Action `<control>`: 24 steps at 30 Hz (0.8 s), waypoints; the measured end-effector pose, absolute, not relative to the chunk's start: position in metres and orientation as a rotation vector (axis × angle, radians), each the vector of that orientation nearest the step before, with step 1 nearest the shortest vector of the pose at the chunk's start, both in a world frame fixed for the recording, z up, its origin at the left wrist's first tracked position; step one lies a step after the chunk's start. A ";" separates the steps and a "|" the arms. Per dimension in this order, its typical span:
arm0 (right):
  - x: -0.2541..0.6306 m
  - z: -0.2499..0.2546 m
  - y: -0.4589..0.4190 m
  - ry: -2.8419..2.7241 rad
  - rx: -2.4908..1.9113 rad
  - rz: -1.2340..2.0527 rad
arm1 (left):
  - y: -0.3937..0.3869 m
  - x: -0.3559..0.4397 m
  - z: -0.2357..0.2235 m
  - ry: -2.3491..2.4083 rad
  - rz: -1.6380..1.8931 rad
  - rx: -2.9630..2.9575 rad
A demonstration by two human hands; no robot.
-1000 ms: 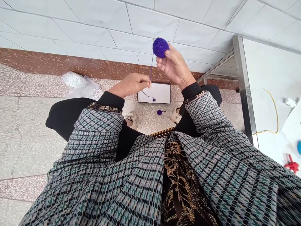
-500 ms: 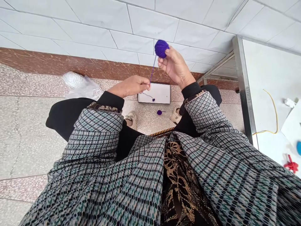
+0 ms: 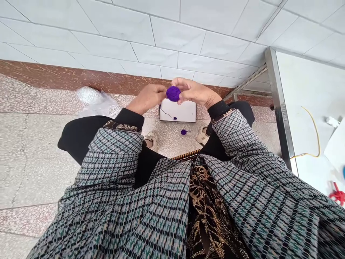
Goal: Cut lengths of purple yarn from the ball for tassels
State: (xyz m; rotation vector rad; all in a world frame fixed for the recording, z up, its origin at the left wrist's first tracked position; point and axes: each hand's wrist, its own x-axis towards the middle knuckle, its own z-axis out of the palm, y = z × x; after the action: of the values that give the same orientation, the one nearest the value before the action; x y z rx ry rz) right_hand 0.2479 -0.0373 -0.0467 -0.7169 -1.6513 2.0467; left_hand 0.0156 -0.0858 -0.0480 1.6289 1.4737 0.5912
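Observation:
A ball of purple yarn [image 3: 173,94] sits between my two hands, just above my knees. My right hand [image 3: 194,91] grips it from the right with its fingers curled over the top. My left hand [image 3: 149,98] presses against its left side, and the fingertips touch the yarn. Below the hands lies a white rectangular board [image 3: 179,111], with a thin dark purple strand and a small purple tuft [image 3: 175,118] on it. The strand between the ball and the board is mostly hidden by my hands.
A small purple yarn bit [image 3: 183,132] lies on the speckled floor between my beige shoes [image 3: 202,136]. A clear plastic bag with white thread [image 3: 91,100] lies at left. A steel-edged white table [image 3: 280,108] at right holds a yellow cord [image 3: 315,136].
My right hand has lowered the yarn ball from up high to the middle, and my left hand has come in against it. The strand no longer hangs visibly from the ball.

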 end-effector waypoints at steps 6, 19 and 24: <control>0.240 -0.054 -0.036 -1.597 -1.126 1.688 | -0.094 0.034 -0.051 1.039 0.298 1.753; 0.262 -0.065 -0.079 -1.096 -0.932 1.652 | -0.095 0.052 -0.083 1.226 0.656 1.609; 0.254 -0.071 -0.105 -1.384 -1.342 1.551 | -0.146 0.078 -0.095 1.103 0.618 1.704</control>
State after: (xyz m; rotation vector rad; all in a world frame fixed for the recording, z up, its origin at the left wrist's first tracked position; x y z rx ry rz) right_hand 0.2538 -0.1046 -0.0709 -1.3416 -1.3839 1.5509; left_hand 0.0781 -0.1458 -0.0952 1.7044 1.1028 0.6176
